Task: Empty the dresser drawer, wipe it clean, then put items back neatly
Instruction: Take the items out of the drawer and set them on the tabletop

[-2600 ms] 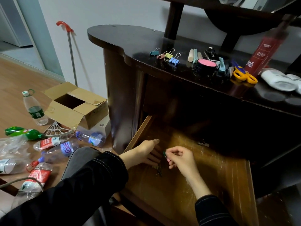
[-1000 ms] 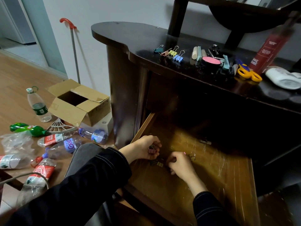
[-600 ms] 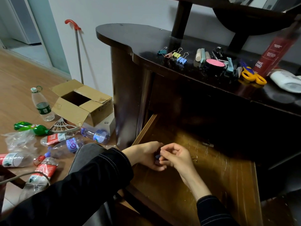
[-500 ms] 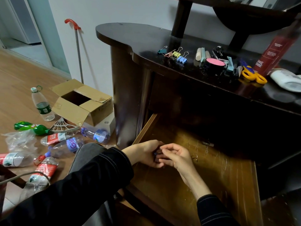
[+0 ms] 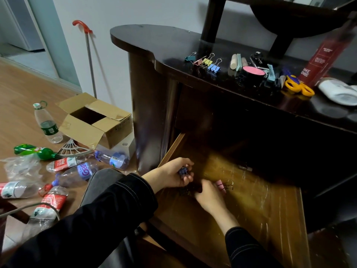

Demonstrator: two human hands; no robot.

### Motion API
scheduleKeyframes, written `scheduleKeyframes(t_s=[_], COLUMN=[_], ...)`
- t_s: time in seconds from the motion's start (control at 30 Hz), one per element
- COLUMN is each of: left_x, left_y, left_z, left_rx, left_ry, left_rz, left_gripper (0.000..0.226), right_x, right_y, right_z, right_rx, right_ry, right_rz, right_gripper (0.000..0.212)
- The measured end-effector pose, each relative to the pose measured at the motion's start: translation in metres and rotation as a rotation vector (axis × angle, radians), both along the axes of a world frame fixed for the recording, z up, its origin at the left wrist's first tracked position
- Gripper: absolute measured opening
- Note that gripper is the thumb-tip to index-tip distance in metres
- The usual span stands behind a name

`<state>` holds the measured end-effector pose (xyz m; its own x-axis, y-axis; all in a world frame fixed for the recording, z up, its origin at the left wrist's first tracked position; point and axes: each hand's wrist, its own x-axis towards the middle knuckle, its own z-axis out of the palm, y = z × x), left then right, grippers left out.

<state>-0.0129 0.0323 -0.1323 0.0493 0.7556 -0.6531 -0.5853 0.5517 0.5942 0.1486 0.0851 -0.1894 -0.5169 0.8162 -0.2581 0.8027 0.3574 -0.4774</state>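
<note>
Looking down into the pulled-out drawer (image 5: 260, 202) of a dark dresser (image 5: 150, 105). Gripping a small bunch of blue binder clips (image 5: 182, 171) in the left hand (image 5: 172, 176), curled tight round them, just inside the drawer's left wall. Right hand (image 5: 209, 196) knuckles-up right beside it, low over the drawer floor, fingers curled down, with a pink binder clip (image 5: 220, 184) touching the fingertips. Can't tell if actually pinched or just lying there. Also a few dark clips (image 5: 188, 190) on the drawer floor between the two hands, partly hidden under them. Lots of pale scratches on the drawer floor toward its right side.

Up above the drawer, on the dresser top (image 5: 154, 39): a row of coloured binder clips (image 5: 205, 61), a round black tin with a pink lid (image 5: 253, 71), yellow-handled scissors (image 5: 297, 87), a tall red bottle (image 5: 318, 60) and something white (image 5: 338, 91) furthest right.

Left of the drawer, down on the room floor (image 5: 23, 93): an open cardboard box (image 5: 96, 120), a scatter of plastic bottles (image 5: 81, 171) lying flat, a clear bottle (image 5: 48, 124) upright past the box, and a red-handled pole (image 5: 89, 60) leaning on the wall (image 5: 116, 12).
</note>
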Motion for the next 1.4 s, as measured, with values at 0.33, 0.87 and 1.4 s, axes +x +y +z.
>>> scheduleKeyframes(t_s=[0.33, 0.87, 1.4], left_x=[0.003, 0.000, 0.002], left_y=[-0.003, 0.000, -0.002], left_z=[0.002, 0.003, 0.007], left_rx=[-0.066, 0.045, -0.022], left_ry=[-0.006, 0.046, -0.095], left_rz=[0.038, 0.038, 0.081], left_gripper=[0.020, 0.024, 0.032], right_x=[0.025, 0.015, -0.014], right_y=[0.015, -0.005, -0.002], right_z=[0.031, 0.042, 0.005], right_rx=[-0.079, -0.076, -0.125], right_ry=[0.483, 0.729, 0.200], right_rz=[-0.304, -0.257, -0.140], right_gripper=[0.007, 0.020, 0.028])
